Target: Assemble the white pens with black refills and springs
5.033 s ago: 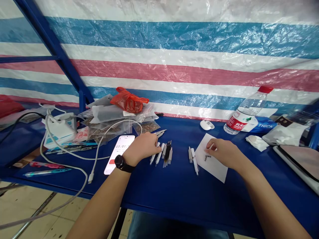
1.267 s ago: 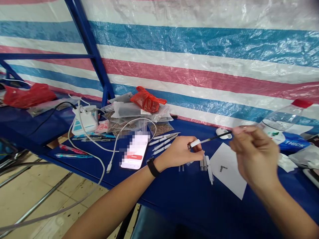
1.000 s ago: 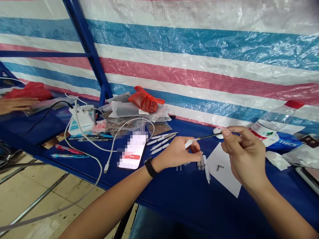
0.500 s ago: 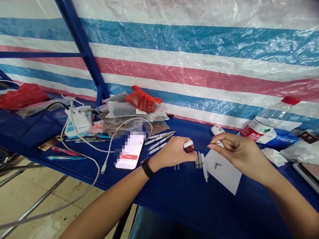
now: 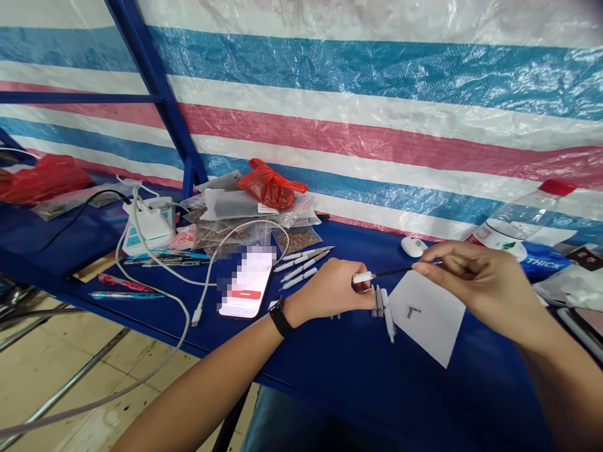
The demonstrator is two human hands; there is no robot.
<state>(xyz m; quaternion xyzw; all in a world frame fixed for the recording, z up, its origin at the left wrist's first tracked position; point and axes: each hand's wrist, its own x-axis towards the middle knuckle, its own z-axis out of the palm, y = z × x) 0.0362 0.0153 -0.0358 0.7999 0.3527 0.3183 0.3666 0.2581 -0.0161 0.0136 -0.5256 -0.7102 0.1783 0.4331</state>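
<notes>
My left hand (image 5: pixel 330 285), with a dark band at the wrist, is closed around a white pen barrel (image 5: pixel 362 277) whose end sticks out between thumb and fingers. Thumb and fingertips of my right hand (image 5: pixel 480 285) pinch a thin black pen refill (image 5: pixel 394 272). The refill spans the gap between the hands, its left end at the barrel's mouth; how far inside it reaches is hidden. Below the hands lie grey pen parts (image 5: pixel 379 301) and a white pen part (image 5: pixel 389 317). Beside them is a white paper sheet (image 5: pixel 438 333) with a dark scribble.
Several white pens (image 5: pixel 299 276) lie left of my left hand, next to a lit phone (image 5: pixel 254 270). Behind are bags of brown bits (image 5: pixel 299 237) and a red bag (image 5: pixel 271 185). A white mouse (image 5: pixel 412 247) and plastic bottle (image 5: pixel 522 213) stand right; a cable (image 5: pixel 183 307) crosses left.
My right hand has moved right, away from my left, and a longer stretch of refill shows between them. The white barrel now points more toward the refill. My left hand has shifted slightly right.
</notes>
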